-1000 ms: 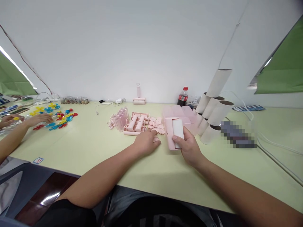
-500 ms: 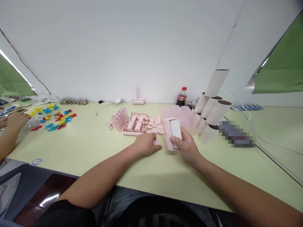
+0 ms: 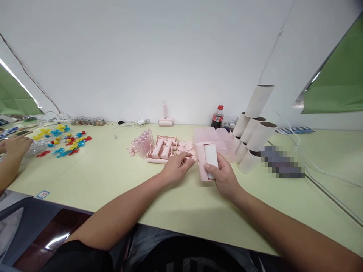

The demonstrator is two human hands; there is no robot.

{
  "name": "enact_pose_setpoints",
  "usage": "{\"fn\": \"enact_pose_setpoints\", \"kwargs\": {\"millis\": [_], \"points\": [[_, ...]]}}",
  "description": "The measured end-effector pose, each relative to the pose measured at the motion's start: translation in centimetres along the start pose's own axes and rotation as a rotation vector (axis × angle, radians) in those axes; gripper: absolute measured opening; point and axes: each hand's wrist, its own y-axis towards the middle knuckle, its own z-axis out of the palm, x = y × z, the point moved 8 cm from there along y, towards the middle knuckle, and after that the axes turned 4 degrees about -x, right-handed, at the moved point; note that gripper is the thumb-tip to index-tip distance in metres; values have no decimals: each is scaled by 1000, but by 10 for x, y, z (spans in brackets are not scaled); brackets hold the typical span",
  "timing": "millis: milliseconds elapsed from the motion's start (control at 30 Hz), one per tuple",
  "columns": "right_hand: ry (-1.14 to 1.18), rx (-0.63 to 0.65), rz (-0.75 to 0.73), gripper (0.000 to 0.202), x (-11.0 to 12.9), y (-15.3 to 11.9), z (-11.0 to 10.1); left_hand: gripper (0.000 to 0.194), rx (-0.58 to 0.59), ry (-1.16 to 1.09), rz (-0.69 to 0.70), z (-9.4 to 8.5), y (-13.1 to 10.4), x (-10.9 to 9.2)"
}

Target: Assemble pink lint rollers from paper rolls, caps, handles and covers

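Note:
My right hand (image 3: 225, 175) is closed around a pink lint roller head (image 3: 200, 162), whose white paper roll (image 3: 211, 158) shows on the side facing my thumb. Just left of it, my left hand (image 3: 177, 166) pinches a round pink disc (image 3: 193, 157) between thumb and fingertips, mostly covered by them. Beyond that hand lies a pile of pink discs (image 3: 183, 145). Several pink roller frames (image 3: 162, 148) are stacked to the left of the pile, beside a group of upright translucent pink handles (image 3: 144, 143).
Translucent pink covers (image 3: 212, 138) lie behind my right hand, near a cola bottle (image 3: 217, 116). White paper rolls (image 3: 260, 136) are stacked to the right. An assembled lint roller (image 3: 165, 121) stands by the wall. Another person's hand (image 3: 17, 145) works at left near colourful plastic pieces (image 3: 75, 143).
My left hand has lifted slightly off the table with the disc that lay under its fingers, turning towards the roller head. My right hand keeps its hold almost unmoved.

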Motion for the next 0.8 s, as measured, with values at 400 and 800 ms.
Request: {"fn": "enact_pose_setpoints", "kwargs": {"millis": [400,800], "points": [[35,6,-8,44,-1,0,-1,42,-43,-323,-4,-1,-3,-6],[36,-5,20,41,-3,0,-1,40,-114,-486,28,-10,-3,-12]]}}
